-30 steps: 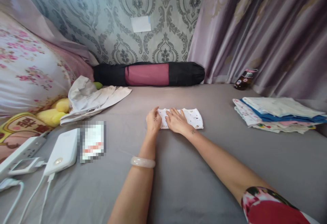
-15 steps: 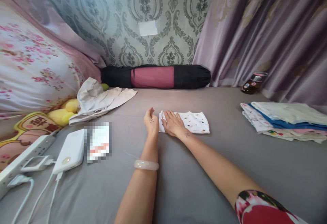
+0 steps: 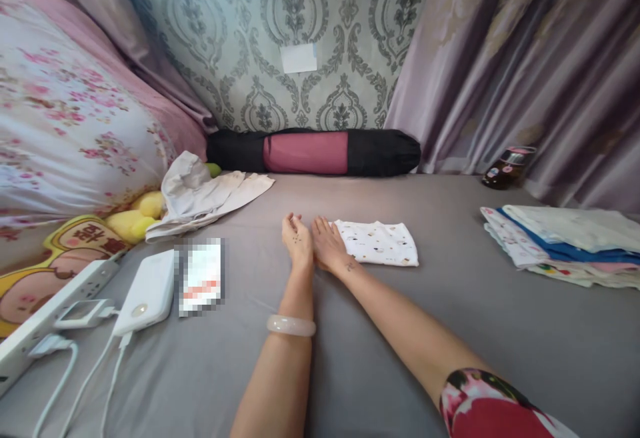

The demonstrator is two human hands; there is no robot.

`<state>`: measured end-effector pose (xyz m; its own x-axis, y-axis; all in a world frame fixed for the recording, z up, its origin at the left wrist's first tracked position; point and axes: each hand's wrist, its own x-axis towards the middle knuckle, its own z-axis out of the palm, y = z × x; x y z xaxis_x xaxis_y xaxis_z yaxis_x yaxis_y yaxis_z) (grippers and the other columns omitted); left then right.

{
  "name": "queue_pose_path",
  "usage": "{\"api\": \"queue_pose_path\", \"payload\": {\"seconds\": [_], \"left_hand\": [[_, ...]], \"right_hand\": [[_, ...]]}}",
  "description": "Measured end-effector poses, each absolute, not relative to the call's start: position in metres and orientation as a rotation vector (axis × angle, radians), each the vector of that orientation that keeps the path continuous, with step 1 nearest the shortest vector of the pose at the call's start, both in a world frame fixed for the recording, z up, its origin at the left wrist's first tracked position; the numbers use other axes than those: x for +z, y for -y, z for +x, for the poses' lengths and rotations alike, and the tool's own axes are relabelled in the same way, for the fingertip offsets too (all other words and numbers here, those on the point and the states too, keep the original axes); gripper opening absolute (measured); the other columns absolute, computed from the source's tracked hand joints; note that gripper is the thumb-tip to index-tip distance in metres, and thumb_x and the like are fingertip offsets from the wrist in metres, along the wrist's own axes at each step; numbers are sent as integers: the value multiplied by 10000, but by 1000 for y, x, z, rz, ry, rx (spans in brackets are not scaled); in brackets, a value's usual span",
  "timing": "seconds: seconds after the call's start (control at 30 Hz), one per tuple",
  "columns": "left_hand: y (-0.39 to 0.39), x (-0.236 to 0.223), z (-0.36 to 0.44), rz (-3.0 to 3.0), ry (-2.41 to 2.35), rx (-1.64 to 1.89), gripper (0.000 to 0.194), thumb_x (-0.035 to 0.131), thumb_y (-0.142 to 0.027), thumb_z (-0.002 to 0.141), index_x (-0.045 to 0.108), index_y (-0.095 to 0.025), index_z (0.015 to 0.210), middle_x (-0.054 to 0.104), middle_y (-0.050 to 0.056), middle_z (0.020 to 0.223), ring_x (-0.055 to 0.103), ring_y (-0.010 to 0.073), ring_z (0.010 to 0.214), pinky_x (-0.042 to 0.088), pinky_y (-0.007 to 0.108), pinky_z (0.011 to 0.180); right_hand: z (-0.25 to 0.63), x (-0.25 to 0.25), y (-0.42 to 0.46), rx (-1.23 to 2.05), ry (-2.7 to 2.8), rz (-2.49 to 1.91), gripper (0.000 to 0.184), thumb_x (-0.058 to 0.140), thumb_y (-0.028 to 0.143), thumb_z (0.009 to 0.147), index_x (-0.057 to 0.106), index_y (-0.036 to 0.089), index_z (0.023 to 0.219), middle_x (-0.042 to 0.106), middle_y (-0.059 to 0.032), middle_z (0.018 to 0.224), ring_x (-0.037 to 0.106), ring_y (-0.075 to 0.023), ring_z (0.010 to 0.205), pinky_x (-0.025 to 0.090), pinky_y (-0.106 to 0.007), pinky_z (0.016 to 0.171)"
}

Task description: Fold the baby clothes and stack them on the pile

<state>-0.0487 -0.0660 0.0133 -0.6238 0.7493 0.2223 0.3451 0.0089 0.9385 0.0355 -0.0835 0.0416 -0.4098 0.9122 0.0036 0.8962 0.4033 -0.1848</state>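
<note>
A folded white cloth [image 3: 383,243] with small printed figures lies flat on the grey sheet. My right hand [image 3: 327,245] rests palm down at its left end, fingers stretched out, covering that edge. Just to the left, my left hand [image 3: 299,241] stands on its side on the sheet, fingers apart and slightly bent. Nothing shows in its grasp, and its palm side is mostly hidden. The two hands are very close together, and a pale bangle [image 3: 291,325] circles my left forearm.
A stack of folded cloths [image 3: 565,245] lies at the right, with a dark bottle [image 3: 507,168] behind. A black and pink rolled bag [image 3: 305,153] lines the wall. At left are a crumpled pale cloth [image 3: 200,191], a white power bank [image 3: 147,291], cables and a power strip [image 3: 55,318].
My right hand has slid left across the folded cloth to its left edge, uncovering more of the print. My left hand stays about where it was. The view has shifted slightly left.
</note>
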Motion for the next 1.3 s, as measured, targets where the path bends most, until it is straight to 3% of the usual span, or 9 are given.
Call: {"api": "queue_pose_path", "payload": {"seconds": [0.27, 0.43, 0.53, 0.67, 0.87, 1.1, 1.3], "left_hand": [[62, 10, -49, 1127, -1990, 1639, 379, 309, -285, 943, 526, -157, 1226, 686, 138, 1131, 652, 200, 1063, 518, 362, 904], [71, 27, -45, 1093, -1933, 1605, 379, 296, -313, 947, 571, -153, 1152, 685, 130, 1142, 626, 204, 1106, 479, 356, 962], [78, 38, -38, 1141, -1908, 1568, 400, 260, -338, 963, 593, -164, 1101, 691, 114, 1133, 599, 209, 1147, 440, 364, 1005], [83, 41, -27, 1294, -1842, 1507, 416, 282, -353, 970, 514, -160, 1257, 685, 112, 1155, 596, 209, 1156, 440, 356, 1000], [81, 29, -15, 1614, -1780, 1396, 445, 313, -345, 974, 452, -135, 1340, 656, 142, 1207, 596, 223, 1160, 442, 371, 1001], [79, 19, -10, 1891, -1737, 1226, 405, 342, -248, 964, 434, -152, 1347, 658, 128, 1203, 610, 226, 1133, 454, 382, 990], [80, 14, -8, 2156, -1618, 1107, 450, 339, -112, 919, 373, -145, 1366, 641, 136, 1228, 609, 217, 1125, 474, 381, 970]], "right_hand": [[35, 28, 80, 197, 2541, -1614, 612, 350, 272, 915, 295, 9, 1465, 233, -182, 1556, 179, -270, 1443, 141, -429, 1160], [44, 39, 70, 498, 2495, -1582, 603, 183, 355, 978, 244, 51, 1496, 186, -156, 1574, 144, -240, 1455, 142, -417, 1166], [67, 49, 70, 487, 2468, -1540, 603, 137, 385, 988, 237, 92, 1506, 186, -136, 1578, 136, -226, 1457, 128, -436, 1168], [100, 50, 81, 294, 2477, -1588, 574, 160, 398, 994, 305, 149, 1490, 231, -127, 1568, 132, -251, 1456, 68, -502, 1161], [111, 34, 92, 246, 2480, -1646, 539, 165, 413, 998, 358, 233, 1468, 293, -88, 1551, 214, -269, 1432, 133, -533, 1138], [111, 33, 89, 318, 2474, -1616, 541, 226, 385, 986, 326, 201, 1484, 271, -103, 1557, 198, -288, 1435, 112, -559, 1135], [130, 46, 80, 671, 2348, -1585, 593, 78, 358, 985, 253, 141, 1509, 214, -71, 1576, 142, -181, 1456, 118, -450, 1178]]}}
